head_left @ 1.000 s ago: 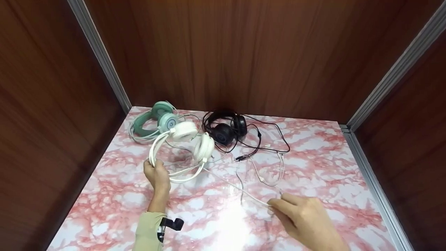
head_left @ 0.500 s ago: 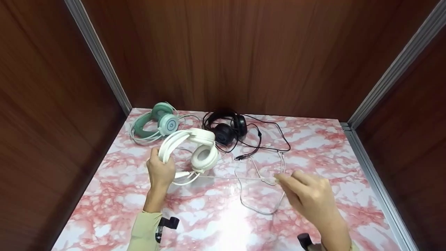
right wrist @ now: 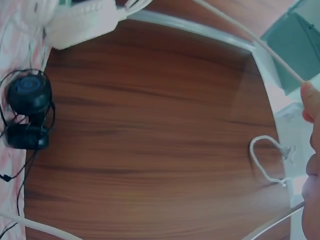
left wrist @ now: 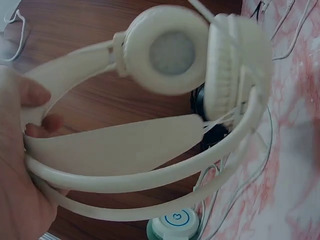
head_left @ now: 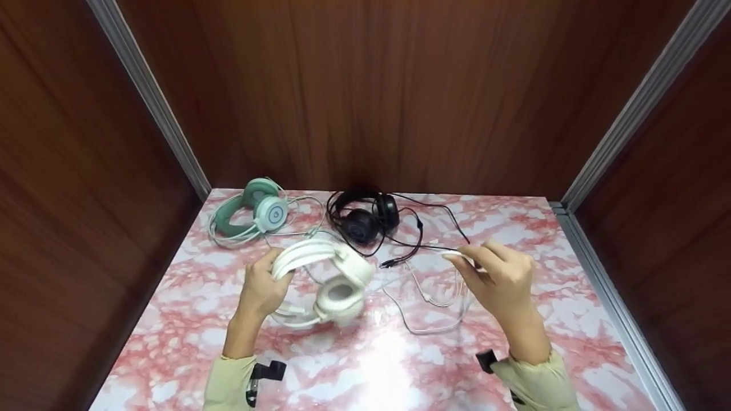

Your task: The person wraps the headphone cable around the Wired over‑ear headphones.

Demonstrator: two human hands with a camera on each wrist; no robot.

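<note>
My left hand (head_left: 265,285) grips the white headphones (head_left: 340,302) by the headband, holding them above the table. In the left wrist view the thumb and fingers wrap round the headband (left wrist: 120,150), and both ear cups (left wrist: 167,52) hang away from the palm. My right hand (head_left: 499,277) pinches the headphones' white cable (right wrist: 260,45) between thumb and fingertips, off to the right. From there the cable stretches back toward the ear cups, and a loose loop of it (head_left: 425,331) lies on the table beneath.
Green headphones (head_left: 271,214) with a coiled cord lie at the back left of the marbled table (head_left: 188,342). Beside them are black headphones (head_left: 361,227), their black cable (head_left: 420,225) spreading right. Brown wood panels (head_left: 365,97) enclose the back and sides.
My right hand has risen and moved away from the front edge, still pinching the cable. The white headphones have turned and shifted slightly right and nearer in my left hand.
</note>
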